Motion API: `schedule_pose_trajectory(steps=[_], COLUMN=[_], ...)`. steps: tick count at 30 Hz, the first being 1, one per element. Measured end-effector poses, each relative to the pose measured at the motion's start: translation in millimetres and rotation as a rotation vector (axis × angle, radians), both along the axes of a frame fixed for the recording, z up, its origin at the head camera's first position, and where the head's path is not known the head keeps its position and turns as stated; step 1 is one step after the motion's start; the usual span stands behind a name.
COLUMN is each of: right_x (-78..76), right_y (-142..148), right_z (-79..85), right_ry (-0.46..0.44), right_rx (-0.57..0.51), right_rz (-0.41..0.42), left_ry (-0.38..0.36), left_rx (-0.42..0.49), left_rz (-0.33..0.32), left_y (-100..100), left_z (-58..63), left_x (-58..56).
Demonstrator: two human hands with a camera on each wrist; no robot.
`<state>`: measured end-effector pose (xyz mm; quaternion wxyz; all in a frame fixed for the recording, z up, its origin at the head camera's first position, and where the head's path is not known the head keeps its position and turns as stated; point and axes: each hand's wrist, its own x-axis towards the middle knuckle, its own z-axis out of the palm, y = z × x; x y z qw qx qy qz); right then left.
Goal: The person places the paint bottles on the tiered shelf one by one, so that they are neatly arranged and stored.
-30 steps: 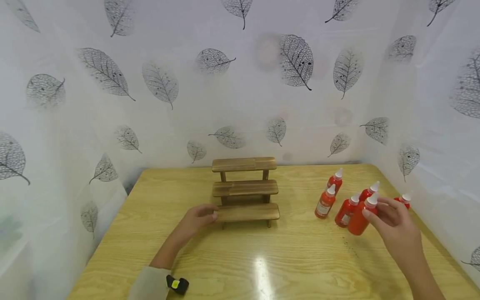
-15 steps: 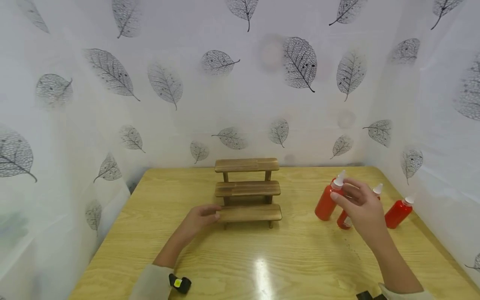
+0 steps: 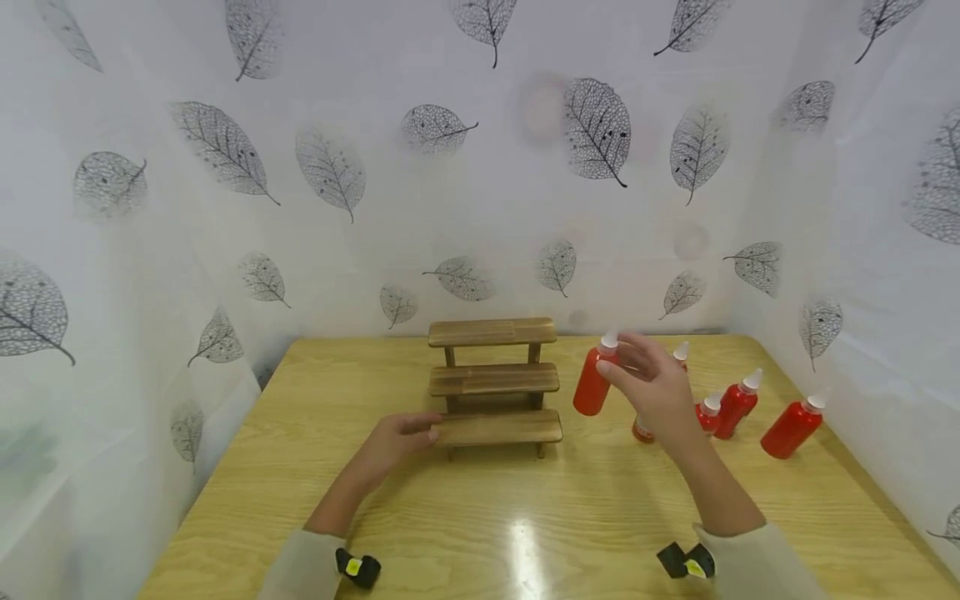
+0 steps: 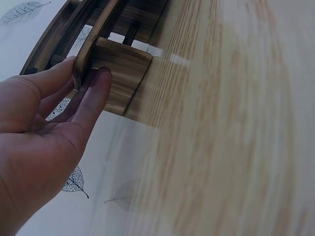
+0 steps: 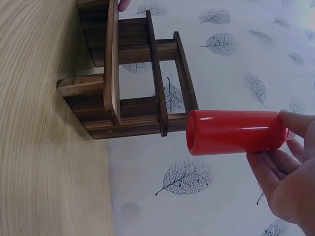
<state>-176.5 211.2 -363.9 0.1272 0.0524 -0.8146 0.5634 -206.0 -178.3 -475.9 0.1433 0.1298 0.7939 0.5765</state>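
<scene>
A three-tier wooden shelf stand (image 3: 497, 427) stands near the table's back. My left hand (image 3: 392, 446) pinches the left end of its lowest board, thumb above and fingers beneath, as the left wrist view shows. To the right of the stand, my right hand (image 3: 662, 396) holds a red squeeze bottle (image 3: 590, 385) near its white nozzle cap, off the table and slightly tilted. In the right wrist view the bottle's base (image 5: 192, 132) points toward the stand, apart from it. The fingers partly hide the cap.
Several other red squeeze bottles stand at the table's right, among them one at the far right (image 3: 792, 430) and one beside it (image 3: 737, 410). The right hand partly hides others. A leaf-printed white curtain (image 3: 487, 200) surrounds the table (image 3: 465, 525).
My right hand has carried the red bottle left from among the other bottles toward the stand. My left hand has stayed on the lowest board.
</scene>
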Motion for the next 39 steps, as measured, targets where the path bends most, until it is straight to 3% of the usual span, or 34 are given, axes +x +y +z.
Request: schedule_pose_trajectory(steps=[20,27,34,39], right_x=[-69.0,-84.7,-102.3,-112.3], right_y=[-74,-94,-116,-132], right_z=[25.7,33.7,34.1,34.6], right_ry=[0.126,0.113,0.113,0.107], right_rx=[-0.099,-0.085,-0.068,-0.099], right_rz=[0.201,0.22,0.241,0.265], left_ry=[-0.005,0.033,0.001,-0.006], left_rx=[-0.009,-0.014,-0.013,-0.009], left_rz=[0.0,-0.069,-0.033,-0.043], left_y=[-6,-3,-4,-4], left_z=[-6.7,-5.9,-5.5,-6.0], left_x=[-3.9,-10.8,-9.9,-10.9])
